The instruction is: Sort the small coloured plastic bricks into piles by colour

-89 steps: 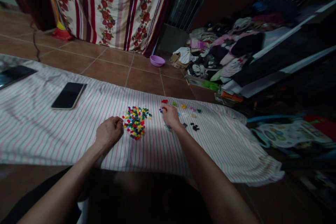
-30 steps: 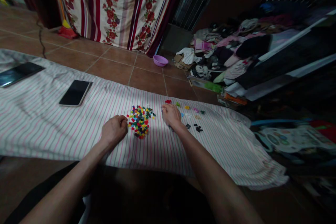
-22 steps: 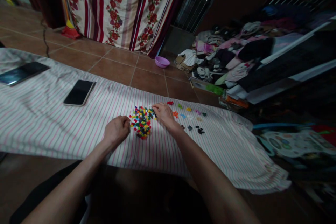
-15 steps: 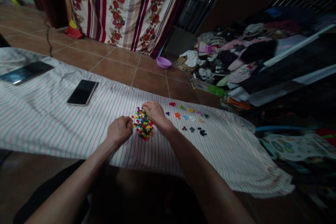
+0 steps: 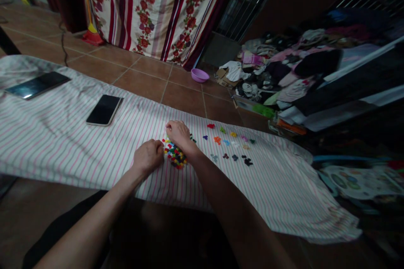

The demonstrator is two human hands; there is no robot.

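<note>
A heap of small multicoloured plastic pieces (image 5: 175,156) lay on a pink-striped cloth (image 5: 63,134), partly covered from above. To its right, sorted pieces (image 5: 229,145) sat in small, separate single-colour clusters, set apart in loose rows.

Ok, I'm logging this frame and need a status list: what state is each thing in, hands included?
Left hand: curled shut, resting on the striped cloth beside the bead pile.
Right hand: palm down over the mixed bead pile.
Sorted beads: small separate groups by colour.
Phone: flat, screen dark.
Tablet: flat, screen dark.
Purple bowl: upright on the floor.
</note>
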